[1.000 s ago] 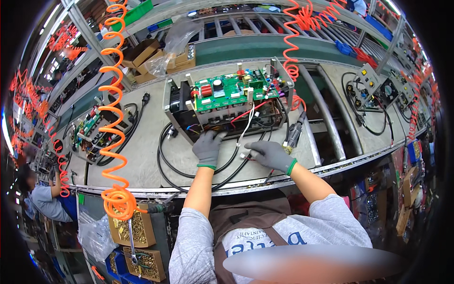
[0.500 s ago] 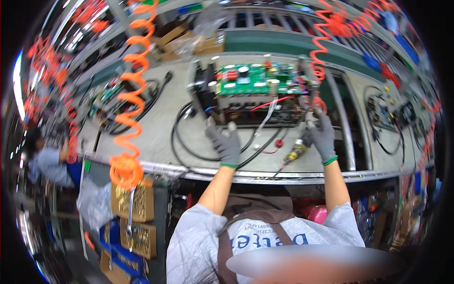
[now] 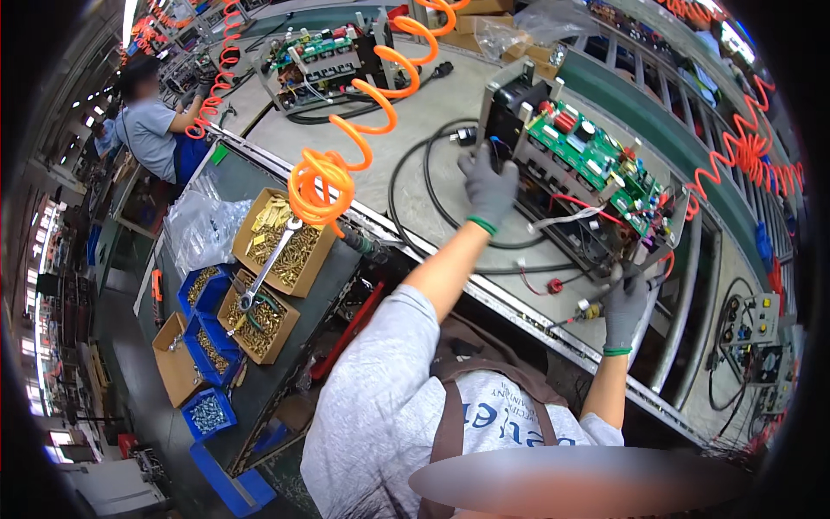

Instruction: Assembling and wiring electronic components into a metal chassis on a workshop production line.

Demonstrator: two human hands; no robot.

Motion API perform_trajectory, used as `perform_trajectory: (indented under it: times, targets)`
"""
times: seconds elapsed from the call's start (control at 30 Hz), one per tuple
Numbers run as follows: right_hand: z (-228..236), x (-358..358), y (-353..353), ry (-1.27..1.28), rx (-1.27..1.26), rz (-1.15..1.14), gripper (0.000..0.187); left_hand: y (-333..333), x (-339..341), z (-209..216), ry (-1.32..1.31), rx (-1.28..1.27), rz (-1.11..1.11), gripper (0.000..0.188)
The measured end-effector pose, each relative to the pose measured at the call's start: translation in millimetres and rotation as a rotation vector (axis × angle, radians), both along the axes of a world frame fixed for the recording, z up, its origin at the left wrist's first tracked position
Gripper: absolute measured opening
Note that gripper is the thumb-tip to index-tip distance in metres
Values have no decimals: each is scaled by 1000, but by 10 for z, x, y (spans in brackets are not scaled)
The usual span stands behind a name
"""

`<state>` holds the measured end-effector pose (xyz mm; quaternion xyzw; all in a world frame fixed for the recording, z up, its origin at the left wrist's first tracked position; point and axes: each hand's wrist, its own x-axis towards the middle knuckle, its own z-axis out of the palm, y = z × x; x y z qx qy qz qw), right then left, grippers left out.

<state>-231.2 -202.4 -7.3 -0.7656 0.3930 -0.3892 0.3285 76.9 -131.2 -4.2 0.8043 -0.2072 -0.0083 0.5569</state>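
Note:
An electronic chassis (image 3: 553, 208) with a green circuit board (image 3: 575, 151) on top and a black fan end (image 3: 503, 108) stands on the bench. My left hand (image 3: 490, 186), in a grey glove, grips its near left corner, with the thumb apart from the fingers. My right hand (image 3: 622, 303), gloved alike, is at the near right corner, fingertips against the chassis. A yellow and black screwdriver (image 3: 590, 310) runs out from under its palm, the tip pointing left. The palm hides its rear end. A small red round part (image 3: 554, 285) on a wire hangs in front of the chassis.
Black cable (image 3: 393, 195) loops left of the chassis. An orange coiled hose (image 3: 322, 186) hangs over the bench edge. Boxes of brass screws (image 3: 285, 251) and blue bins (image 3: 207, 411) stand at left, a wrench (image 3: 268, 264) above them. Another chassis (image 3: 324, 65) and a person (image 3: 151, 130) are beyond.
My view has turned to the left, so the bench now slants and the screw boxes show more fully. Both hands stay at the chassis; my left hand is now closer against its left end.

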Motion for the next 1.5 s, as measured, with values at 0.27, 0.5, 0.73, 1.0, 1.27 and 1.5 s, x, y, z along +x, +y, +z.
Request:
perform_trajectory:
  times: [0.27, 0.5, 0.73, 1.0, 1.27, 1.5]
  targets:
    - [-68, -272, 375, 405, -348, -81, 40, 2264, -660, -521, 747, -404, -418, 26]
    - [-214, -414, 532, 555, -373, -1, 51, 2676, 48, -1389, 1833, -916, 155, 49]
    - [-225, -454, 203, 535, -379, 6, 40, 2461, 405, -1568, 1872, -1078, 20, 37]
    - [-78, -449, 610, 422, -400, 160, 34, 3000, 74, -1212, -1902, 975, -801, 44]
    - [-259, 634, 610, 111, -210, 326, 44, 3073, -282, 26, -3675, 717, 587, 51]
    - [-285, 1281, 420, 38, -14, 230, 37, 2587, -274, 666, -4218, 124, 1757, 46]
